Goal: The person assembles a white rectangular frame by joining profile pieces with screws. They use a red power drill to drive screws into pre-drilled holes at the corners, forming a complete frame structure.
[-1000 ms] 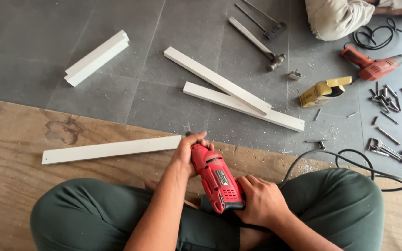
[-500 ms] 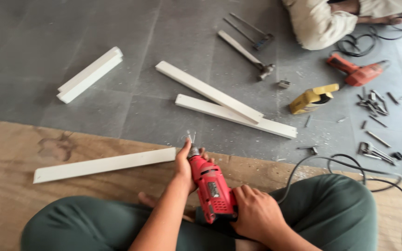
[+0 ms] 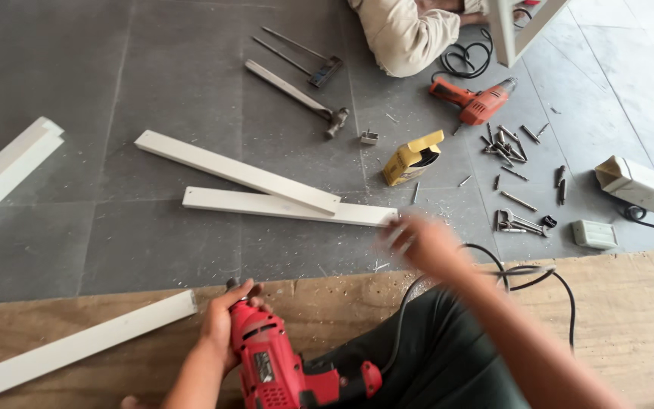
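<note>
My left hand grips the front end of a red power drill that lies over my lap, its chuck close to the end of a white wooden strip on the plywood board. My right hand is off the drill, blurred in motion, stretched out over the end of a white strip on the grey floor. I cannot tell whether its fingers hold anything. Another white strip lies across that one.
A yellow box, a second red drill, loose screws and bits, a hammer, white blocks and black cable lie on the floor. Another person's sleeve is at the top. More white strips lie left.
My right hand has let go of the drill and swung out to the right and forward. My left hand stays on the drill's front. The view has shifted right.
</note>
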